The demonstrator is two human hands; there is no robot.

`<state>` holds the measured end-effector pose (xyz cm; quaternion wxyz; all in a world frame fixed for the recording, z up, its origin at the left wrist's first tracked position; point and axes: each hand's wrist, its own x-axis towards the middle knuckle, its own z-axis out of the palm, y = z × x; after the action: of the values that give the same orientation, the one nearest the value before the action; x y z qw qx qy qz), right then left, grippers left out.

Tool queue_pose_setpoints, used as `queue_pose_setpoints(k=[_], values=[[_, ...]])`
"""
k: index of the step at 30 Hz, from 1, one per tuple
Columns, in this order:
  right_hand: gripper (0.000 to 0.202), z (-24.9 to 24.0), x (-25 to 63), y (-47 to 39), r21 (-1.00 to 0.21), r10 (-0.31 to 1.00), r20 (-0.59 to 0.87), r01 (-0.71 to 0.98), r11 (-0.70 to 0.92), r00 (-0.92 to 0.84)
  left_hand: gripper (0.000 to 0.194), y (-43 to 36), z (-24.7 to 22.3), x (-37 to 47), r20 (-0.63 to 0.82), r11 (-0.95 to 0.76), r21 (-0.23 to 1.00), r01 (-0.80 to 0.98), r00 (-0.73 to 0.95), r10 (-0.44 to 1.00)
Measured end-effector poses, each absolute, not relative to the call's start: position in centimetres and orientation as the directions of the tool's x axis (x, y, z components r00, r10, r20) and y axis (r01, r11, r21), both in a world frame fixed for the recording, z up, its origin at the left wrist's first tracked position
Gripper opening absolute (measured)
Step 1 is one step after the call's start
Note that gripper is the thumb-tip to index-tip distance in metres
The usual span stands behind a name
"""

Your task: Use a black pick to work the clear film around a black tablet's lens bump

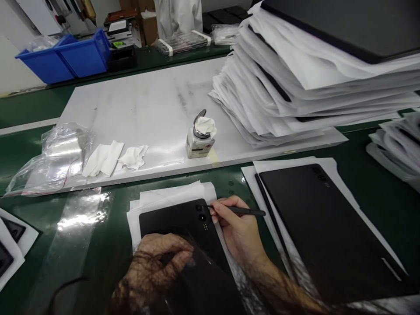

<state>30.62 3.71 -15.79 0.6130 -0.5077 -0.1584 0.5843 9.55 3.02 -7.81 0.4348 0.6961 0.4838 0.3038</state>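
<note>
We find the black back panel (183,227) lying on white sheets (170,197) at the near edge of the green worktop (33,109), directly beneath both hands. Our left hand (157,262) rests on the panel's near portion with fingers curled down, gripping nothing we can make out. Our right hand (239,232), just beside the panel's right edge, pinches a thin dark stylus (243,211) whose tip meets the camera cutouts (200,212) at the panel's far corner.
</note>
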Motion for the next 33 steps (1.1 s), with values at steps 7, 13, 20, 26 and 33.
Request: queue_pose_setpoints(k=[7,13,20,26,33], values=[[0.056,-16.3,30.7,3.5,-0.823,0.899,-0.365,-0.534,-0.191,0.241,0.011,3.0,-7.8,9.5,0.003,-0.16,0.883,0.44,0.336,0.942],[0.059,-16.4,30.7,3.6,-0.827,0.898,-0.366,-0.527,-0.194,0.244,0.01,3.2,-7.7,9.7,0.02,-0.183,0.885,0.429,0.357,0.934],[0.058,-16.4,30.4,3.5,-0.834,0.899,-0.352,-0.522,-0.175,0.26,0.011,3.3,-7.3,9.9,0.004,-0.16,0.897,0.411,0.356,0.935],[0.056,-15.8,31.1,3.6,-0.854,0.91,-0.285,-0.512,-0.097,0.303,0.011,3.0,-7.5,9.8,0.012,-0.152,0.901,0.407,0.327,0.945],[0.036,-13.1,34.2,2.5,-0.935,0.996,-0.066,-0.344,-0.082,-0.057,0.013,3.1,-7.3,9.6,0.01,-0.137,0.911,0.388,0.313,0.95]])
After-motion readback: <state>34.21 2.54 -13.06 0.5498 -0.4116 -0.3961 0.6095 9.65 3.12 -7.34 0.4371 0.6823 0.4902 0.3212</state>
